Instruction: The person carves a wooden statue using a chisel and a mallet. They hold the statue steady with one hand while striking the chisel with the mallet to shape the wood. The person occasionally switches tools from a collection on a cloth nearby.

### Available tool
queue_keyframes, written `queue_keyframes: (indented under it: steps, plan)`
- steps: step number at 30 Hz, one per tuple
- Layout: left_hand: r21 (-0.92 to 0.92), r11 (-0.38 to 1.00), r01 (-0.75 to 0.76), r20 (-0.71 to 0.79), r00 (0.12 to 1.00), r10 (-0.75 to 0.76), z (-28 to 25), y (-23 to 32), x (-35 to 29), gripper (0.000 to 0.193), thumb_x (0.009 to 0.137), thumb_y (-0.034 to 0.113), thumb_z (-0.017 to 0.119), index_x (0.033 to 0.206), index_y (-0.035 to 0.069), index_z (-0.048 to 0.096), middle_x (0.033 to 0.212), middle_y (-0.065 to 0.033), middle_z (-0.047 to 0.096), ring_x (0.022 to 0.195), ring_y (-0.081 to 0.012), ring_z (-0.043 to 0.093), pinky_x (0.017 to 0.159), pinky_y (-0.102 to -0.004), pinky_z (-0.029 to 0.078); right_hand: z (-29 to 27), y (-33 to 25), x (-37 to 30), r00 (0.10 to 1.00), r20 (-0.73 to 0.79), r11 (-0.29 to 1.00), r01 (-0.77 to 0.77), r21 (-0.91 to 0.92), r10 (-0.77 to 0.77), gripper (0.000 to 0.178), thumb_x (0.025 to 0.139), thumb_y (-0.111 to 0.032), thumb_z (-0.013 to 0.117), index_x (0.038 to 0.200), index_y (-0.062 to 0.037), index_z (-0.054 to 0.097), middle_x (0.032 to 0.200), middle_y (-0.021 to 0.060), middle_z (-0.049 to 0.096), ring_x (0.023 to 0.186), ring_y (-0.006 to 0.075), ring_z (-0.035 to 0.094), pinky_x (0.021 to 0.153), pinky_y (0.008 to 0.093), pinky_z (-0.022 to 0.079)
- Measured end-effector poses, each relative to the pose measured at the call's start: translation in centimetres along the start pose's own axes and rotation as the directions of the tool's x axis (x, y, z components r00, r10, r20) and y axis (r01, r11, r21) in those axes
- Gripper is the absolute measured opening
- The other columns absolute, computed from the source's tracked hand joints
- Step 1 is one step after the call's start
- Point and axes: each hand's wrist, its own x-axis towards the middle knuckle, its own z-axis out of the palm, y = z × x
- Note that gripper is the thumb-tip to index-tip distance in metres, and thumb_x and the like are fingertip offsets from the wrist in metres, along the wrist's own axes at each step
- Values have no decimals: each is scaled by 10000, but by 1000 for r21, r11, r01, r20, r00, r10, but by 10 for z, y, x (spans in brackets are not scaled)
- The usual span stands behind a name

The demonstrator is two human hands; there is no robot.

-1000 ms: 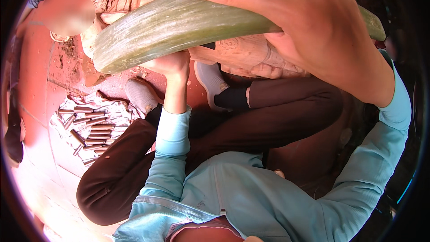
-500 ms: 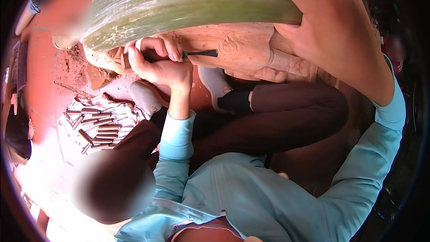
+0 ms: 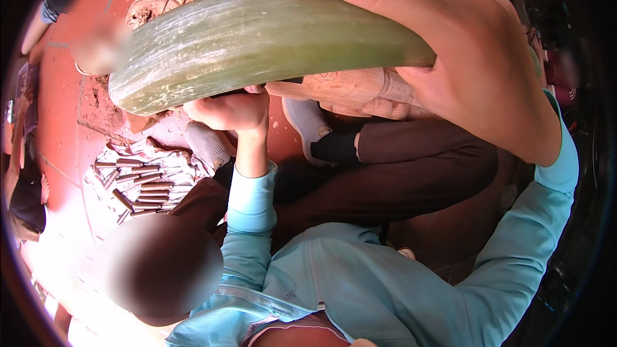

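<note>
My right hand [image 3: 469, 58] is wrapped round the narrow end of a thick green mallet [image 3: 270, 35], which reaches left across the upper view. Below it my left hand [image 3: 231, 112] is closed on a chisel [image 3: 294, 80]; only bits of its dark shaft show under the mallet's lower edge, and most of my fingers are hidden. The chisel lies over a pale carved wood piece [image 3: 360, 83], partly covered by the mallet. A cut flower outline peeps out beside the shaft. More of the carving shows beyond the mallet's upper edge.
Several chisels [image 3: 154, 186] lie on a patterned cloth [image 3: 177, 157] at left. My grey shoes [image 3: 305, 122] and dark-trousered leg [image 3: 411, 160] are just below the carving. Wood chips are scattered over the red tiled floor [image 3: 58, 109]. Part of another person's arm [image 3: 33, 33] shows at far left.
The mallet has come down toward me, now covering most of the chisel and the fingers of my left hand. My left hand has shifted slightly downward; more carving shows at the top.
</note>
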Motion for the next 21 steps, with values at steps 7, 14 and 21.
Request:
queue_keyframes:
  steps: [7,14,21]
  plan:
    - [-289,932,220,144,972,-185,-11,4,-1,454,869,488,392,582,136,388,464,19,314,325,-112,289,322,-235,228,1,21,-8,999,33,996,-33,79,31,699,716,-151,740,1353,-158,450,949,160,634,767,264,656,647,328,514]
    - [-202,968,-151,63,984,166,-10,-1,-18,362,956,363,319,1046,70,513,501,-10,326,331,-121,311,286,-226,266,30,35,-18,890,-434,990,-126,57,138,672,723,-166,736,1339,-150,468,854,122,607,714,228,626,649,318,502]
    - [-204,977,60,146,989,-30,2,22,10,363,950,415,359,947,120,570,510,-3,332,350,-117,314,309,-231,245,95,127,-76,727,-547,903,-255,346,415,621,805,-45,637,1376,-71,395,1063,61,643,842,151,625,741,266,490]
